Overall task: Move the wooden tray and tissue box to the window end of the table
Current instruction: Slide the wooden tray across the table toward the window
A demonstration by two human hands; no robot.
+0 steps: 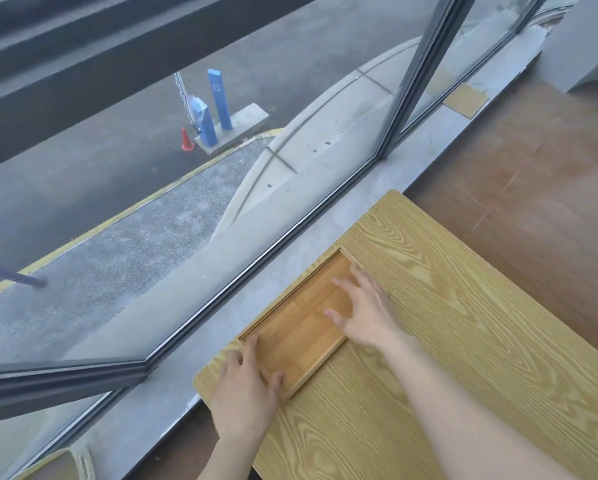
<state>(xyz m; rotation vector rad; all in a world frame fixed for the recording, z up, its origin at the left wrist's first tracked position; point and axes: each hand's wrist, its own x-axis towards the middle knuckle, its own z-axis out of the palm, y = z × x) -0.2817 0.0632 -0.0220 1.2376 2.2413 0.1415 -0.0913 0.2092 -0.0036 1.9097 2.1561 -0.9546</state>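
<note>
A shallow wooden tray [301, 327] lies flat on the light wood-grain table [463, 341], right along the table's edge nearest the window. My left hand [245, 393] rests on the tray's near-left corner, fingers on its rim. My right hand [363, 313] hovers over or touches the tray's right side with fingers spread. The tray holds nothing. No tissue box shows in this view.
A large window with a dark frame [405, 84] runs just beyond the table end, above a grey sill [290, 258]. Brown wooden floor [533, 168] lies to the right of the table. A curved chair back [61, 462] shows at the bottom left.
</note>
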